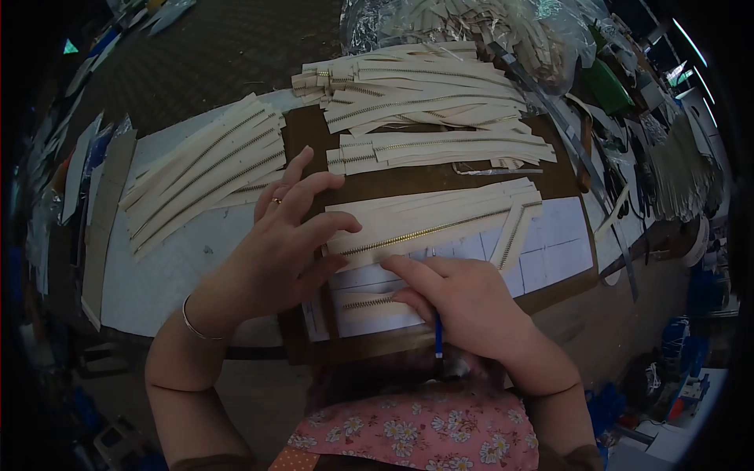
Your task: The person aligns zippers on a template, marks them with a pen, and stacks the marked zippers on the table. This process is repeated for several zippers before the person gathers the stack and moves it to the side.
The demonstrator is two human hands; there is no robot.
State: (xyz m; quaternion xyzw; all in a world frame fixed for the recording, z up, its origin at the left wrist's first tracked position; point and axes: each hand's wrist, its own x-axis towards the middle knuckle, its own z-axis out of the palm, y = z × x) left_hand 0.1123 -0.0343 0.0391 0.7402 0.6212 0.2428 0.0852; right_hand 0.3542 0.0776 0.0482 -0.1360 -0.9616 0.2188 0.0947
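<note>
**Floral cloth near, both hands on zips at the board's front edge**

Floral cloth (pixel 416 432) fills the bottom of my view, closest to the lens, with both forearms rising out of it.

Right hand (pixel 463 302): fingers curled and pressed together, closed round a blue pen (pixel 438 337) whose end pokes out toward me. Its index tip presses the gridded sheet (pixel 550 251) just below the long zips. A short zip (pixel 365 302) lies under its fingertips, near the board's front edge.

Left hand (pixel 283 251): flat, fingers spread. The tips rest on the left end of the long zips (pixel 440 228), the thumb along their lower edge. I note a ring (pixel 276 201) and a bangle (pixel 192 322).

Long zips sit mid-board, running left to right and tilted up at the right. One strip hangs crosswise off their right end.

Edges and room:
- Brown board (pixel 408 182) shows a bare band between the long zips and the middle pile (pixel 448 149).
- Far pile (pixel 416 86) overlaps the board's back edge.
- Left pile (pixel 204 173) lies slanted on white paper (pixel 157 275). That paper is bare below the pile, beside the left wrist.
- Right side is tight: a metal strip (pixel 573 149) runs down that edge, with clutter beyond it.
</note>
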